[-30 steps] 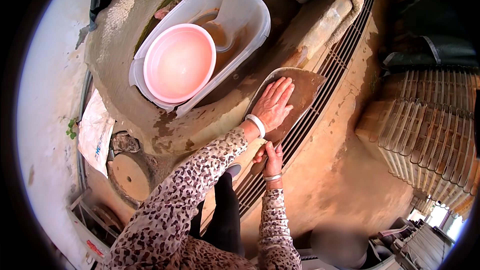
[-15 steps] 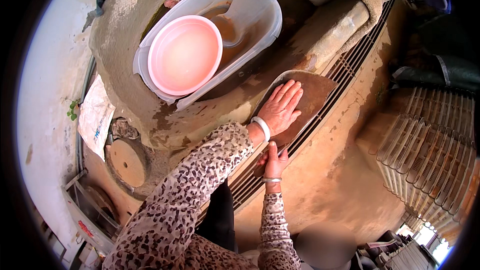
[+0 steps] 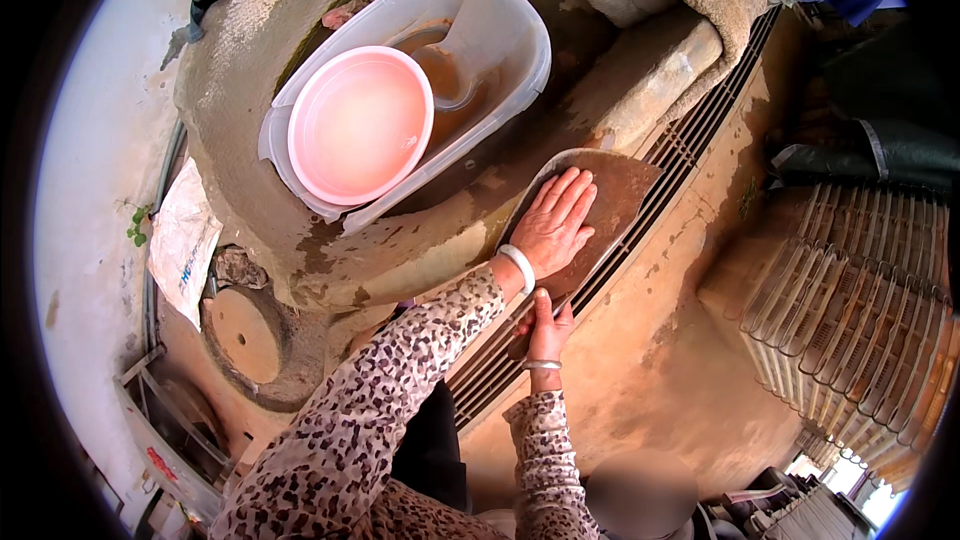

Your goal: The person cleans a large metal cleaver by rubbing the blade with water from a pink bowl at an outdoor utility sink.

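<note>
Had the left hand (image 3: pixel 555 232) flat on a brown plate (image 3: pixel 615 198). Held the plate's near end in the right hand (image 3: pixel 545 328), close to the left hand. Wore a white bangle (image 3: pixel 518 266) on the left, a silver bangle (image 3: pixel 541 365) on the right and spotty sleeves (image 3: pixel 395 372). Saw a pink bowl (image 3: pixel 360 128) inside a clear tub (image 3: pixel 497 32), set in a stone basin (image 3: pixel 230 160). Saw a black grate (image 3: pixel 700 133) by the plate.

Blue lettering (image 3: pixel 190 262) marks a white sack (image 3: pixel 186 225), red marking (image 3: pixel 160 462) a pale panel (image 3: pixel 187 491).
</note>
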A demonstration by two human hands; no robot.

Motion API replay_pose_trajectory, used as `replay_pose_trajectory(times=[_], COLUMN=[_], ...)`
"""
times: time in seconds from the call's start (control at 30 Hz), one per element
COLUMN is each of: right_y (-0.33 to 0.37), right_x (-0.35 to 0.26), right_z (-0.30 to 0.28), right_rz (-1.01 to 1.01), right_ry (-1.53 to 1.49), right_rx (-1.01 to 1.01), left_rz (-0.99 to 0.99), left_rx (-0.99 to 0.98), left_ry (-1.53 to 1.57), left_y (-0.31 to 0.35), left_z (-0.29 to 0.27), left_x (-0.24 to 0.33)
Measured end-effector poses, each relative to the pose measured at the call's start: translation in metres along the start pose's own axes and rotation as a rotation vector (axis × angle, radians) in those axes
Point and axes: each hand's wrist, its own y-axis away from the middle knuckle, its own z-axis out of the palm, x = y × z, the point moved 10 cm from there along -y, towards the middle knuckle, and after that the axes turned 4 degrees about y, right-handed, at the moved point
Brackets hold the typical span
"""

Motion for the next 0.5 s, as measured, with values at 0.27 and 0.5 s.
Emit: replay_pose_trajectory(times=[0.27,0.5], right_y=[0.024,-0.030], right_x=[0.030,-0.037], right_z=[-0.021,0.005], right_rz=[0.036,-0.057], right_ry=[0.020,-0.021], right_rx=[0.019,0.037], left_rz=[-0.014,0.094], left_rx=[-0.037,0.014], left_ry=[0.045,0.045], left_y=[0.031,-0.058], left_z=[0.013,0.011], left_x=[0.010,0.005])
